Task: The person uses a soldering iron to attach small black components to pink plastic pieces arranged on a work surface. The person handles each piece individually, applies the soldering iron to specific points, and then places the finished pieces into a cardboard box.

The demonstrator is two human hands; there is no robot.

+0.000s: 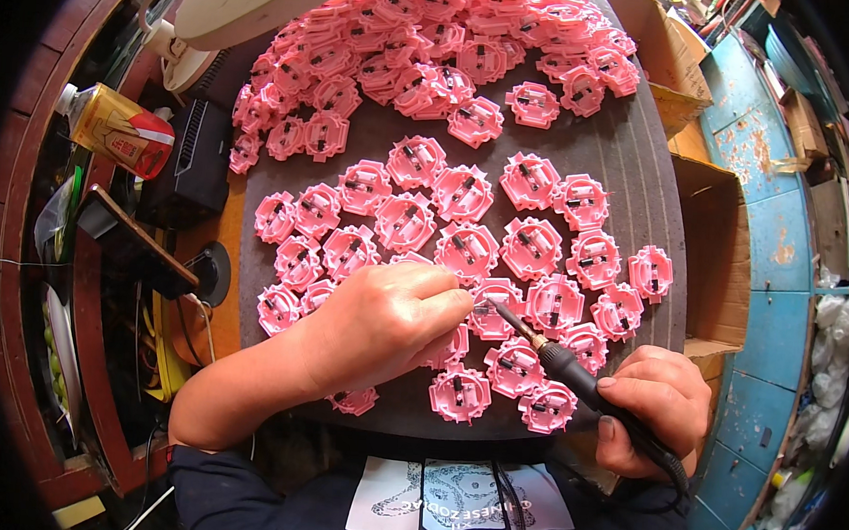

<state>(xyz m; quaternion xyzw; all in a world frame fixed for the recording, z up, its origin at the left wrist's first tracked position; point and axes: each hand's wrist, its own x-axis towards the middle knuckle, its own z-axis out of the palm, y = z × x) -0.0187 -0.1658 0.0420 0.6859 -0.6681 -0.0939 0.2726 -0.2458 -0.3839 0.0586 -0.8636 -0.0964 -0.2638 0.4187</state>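
In my right hand (657,407) is a soldering iron (573,373) with a black handle, its tip angled up and left. The tip meets a pink plastic housing (496,313) in the middle of the dark board. My left hand (398,307) is closed in a pinch just left of that housing; whatever lies between its fingertips is too small or hidden to make out. Around both hands lie several more pink housings (466,252), open side up, with small black and clear parts inside. My left hand and forearm cover a few of them.
A large heap of pink housings (390,39) covers the board's far end. A white lamp (256,2) overhangs the far left. On the left stand a drink bottle (122,132) and a propped phone (135,238). Cardboard boxes (707,248) line the right side.
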